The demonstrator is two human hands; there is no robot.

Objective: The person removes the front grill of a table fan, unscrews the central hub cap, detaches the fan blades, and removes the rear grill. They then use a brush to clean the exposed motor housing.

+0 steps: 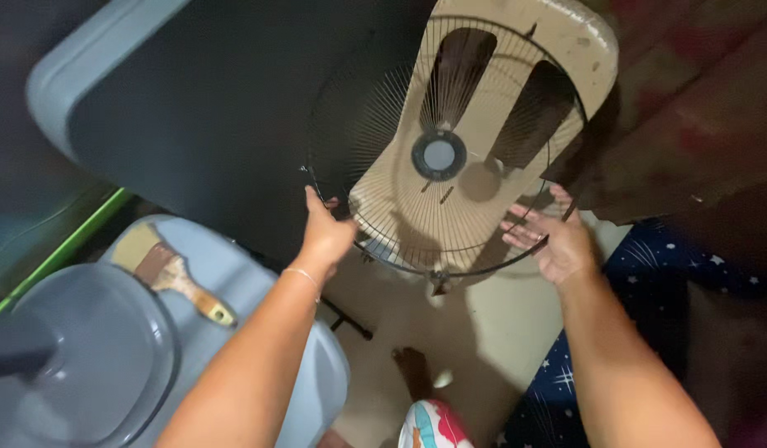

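Both hands are up at a round black wire fan guard, held out over the floor in front of the person. Their left hand grips the guard's rim on its left side, fingers curled round the outer wire so the thumb shows on the near face. Their right hand lies against the rim at the lower right with the fingers spread and fairly straight; it touches or nearly touches the wire, but I cannot tell whether it has actually closed on it.

Judging by how things lie, the guard is already free of any fan: no motor or blades sit behind it, only its dark centre disc with a pale middle. Through the spokes shows a worn cream-coloured plastic stool with long slots. The guard hangs tilted, its small clip at the bottom edge pointing toward the pale floor.

To the left, a paintbrush with a wooden handle rests on a light blue-grey plastic lid, beside a round grey base. The brush lies untouched, well apart from the hands. A dark panel stands behind the guard at the far left, and dark star-patterned fabric lies at the right. Whatever is meant for the guard looks barely begun.
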